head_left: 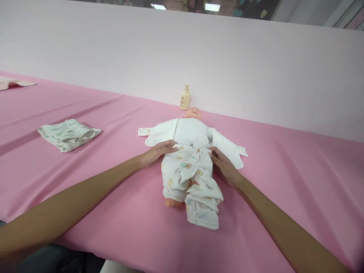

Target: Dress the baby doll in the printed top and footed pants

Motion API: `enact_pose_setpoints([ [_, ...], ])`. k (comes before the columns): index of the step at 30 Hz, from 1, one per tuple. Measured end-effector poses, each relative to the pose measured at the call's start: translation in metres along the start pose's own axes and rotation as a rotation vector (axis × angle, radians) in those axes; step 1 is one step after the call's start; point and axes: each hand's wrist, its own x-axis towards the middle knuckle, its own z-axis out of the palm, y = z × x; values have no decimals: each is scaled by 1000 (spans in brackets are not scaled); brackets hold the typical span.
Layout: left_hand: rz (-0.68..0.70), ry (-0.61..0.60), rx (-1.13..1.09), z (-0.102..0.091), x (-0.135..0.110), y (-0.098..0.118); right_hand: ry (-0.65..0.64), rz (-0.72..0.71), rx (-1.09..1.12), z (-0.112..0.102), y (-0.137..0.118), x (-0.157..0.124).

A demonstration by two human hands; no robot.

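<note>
A baby doll (193, 112) lies on its back, its head toward the wall. White printed baby pants (182, 168) cover its legs up to the hips; one bare foot (174, 203) sticks out of the left leg opening, while the other pant leg hangs past the hidden foot. My left hand (159, 152) is closed on the waistband at its left side. At the right side of the waistband, my right hand (223, 163) pinches the fabric. A white baby top (164, 132) lies spread open under the doll, its sleeves out to both sides.
A pump bottle (185, 98) stands by the wall behind the doll's head. To the left lies a folded white cloth with green print (68, 134). A pale pink cloth (15, 82) is at the far left. Pink sheeting (284, 182) covers the table.
</note>
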Motion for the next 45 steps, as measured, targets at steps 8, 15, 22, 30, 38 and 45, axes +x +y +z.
enact_pose_setpoints([
  [8, 25, -16, 100, -1, 2, 1, -33, -102, -705, -23, -13, 3],
  [15, 81, 164, 219, 1, 1, -4, 29, -154, -560, -23, -5, 6],
  [22, 109, 206, -87, 23, 2, -9, 187, 5, 20, -12, 2, 5],
  [30, 121, 187, -61, 23, 6, -12, 216, -57, -33, -4, 4, 10],
  [38, 210, 220, 488, 6, 2, 3, 199, -86, -221, -6, 0, 7],
  [45, 363, 196, 942, -14, 3, 21, 224, -387, -794, -7, -22, 6],
])
